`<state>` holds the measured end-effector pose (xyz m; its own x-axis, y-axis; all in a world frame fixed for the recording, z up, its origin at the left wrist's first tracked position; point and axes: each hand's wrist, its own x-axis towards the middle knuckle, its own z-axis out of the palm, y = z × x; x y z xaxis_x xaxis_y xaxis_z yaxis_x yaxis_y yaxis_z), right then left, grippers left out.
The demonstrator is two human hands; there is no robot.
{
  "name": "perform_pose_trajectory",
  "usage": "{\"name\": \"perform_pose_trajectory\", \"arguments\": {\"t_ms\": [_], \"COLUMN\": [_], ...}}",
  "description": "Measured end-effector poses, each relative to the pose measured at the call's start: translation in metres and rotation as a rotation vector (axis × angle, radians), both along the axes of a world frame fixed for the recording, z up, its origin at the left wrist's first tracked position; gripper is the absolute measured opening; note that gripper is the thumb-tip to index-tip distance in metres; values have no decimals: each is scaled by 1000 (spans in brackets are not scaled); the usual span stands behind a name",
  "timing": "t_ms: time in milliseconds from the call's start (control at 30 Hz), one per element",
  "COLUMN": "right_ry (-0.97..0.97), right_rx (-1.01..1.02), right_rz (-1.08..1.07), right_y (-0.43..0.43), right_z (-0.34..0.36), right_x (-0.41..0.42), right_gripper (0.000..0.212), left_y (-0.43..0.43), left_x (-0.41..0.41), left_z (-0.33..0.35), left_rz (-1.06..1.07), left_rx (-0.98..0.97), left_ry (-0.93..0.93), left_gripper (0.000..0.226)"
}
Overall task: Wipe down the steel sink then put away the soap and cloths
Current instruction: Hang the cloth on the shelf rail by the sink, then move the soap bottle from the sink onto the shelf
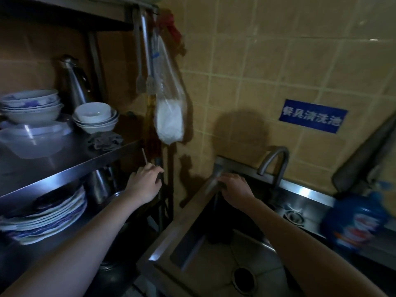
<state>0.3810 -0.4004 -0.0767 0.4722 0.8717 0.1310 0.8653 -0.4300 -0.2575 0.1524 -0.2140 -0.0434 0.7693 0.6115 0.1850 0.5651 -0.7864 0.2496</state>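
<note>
The steel sink (184, 213) fills the lower middle, with its drain (244, 277) near the bottom edge. My right hand (233, 189) rests on the basin's far left rim and grips a dark cloth (218, 228) that hangs down inside the basin. My left hand (143, 183) is closed around the upright post (159, 166) of the steel rack beside the sink. A grey cloth (105, 140) lies crumpled on the rack's middle shelf. A blue detergent bottle (355, 221), blurred, stands on the sink's right side.
The curved tap (274, 161) rises behind my right hand. The steel rack (64, 166) holds stacked bowls (30, 106), white bowls (95, 116), a clear plastic tub (32, 138) and plates (47, 219). A plastic bag (169, 116) and utensils (145, 82) hang at the rack's corner. A tiled wall is behind.
</note>
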Motion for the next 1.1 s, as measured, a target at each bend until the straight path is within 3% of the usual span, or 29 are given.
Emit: {"name": "perform_pose_trajectory", "arguments": {"t_ms": [633, 1100], "right_ry": [-41, 37], "right_rx": [-2, -5], "right_rz": [-311, -525], "right_y": [-182, -310], "right_z": [7, -15], "right_x": [101, 176], "right_gripper": [51, 52], "left_y": [-145, -243], "left_x": [183, 285], "left_z": [-7, -21], "left_rz": [-275, -442], "left_rx": [-114, -72], "left_ry": [-104, 3], "left_gripper": [31, 33]}}
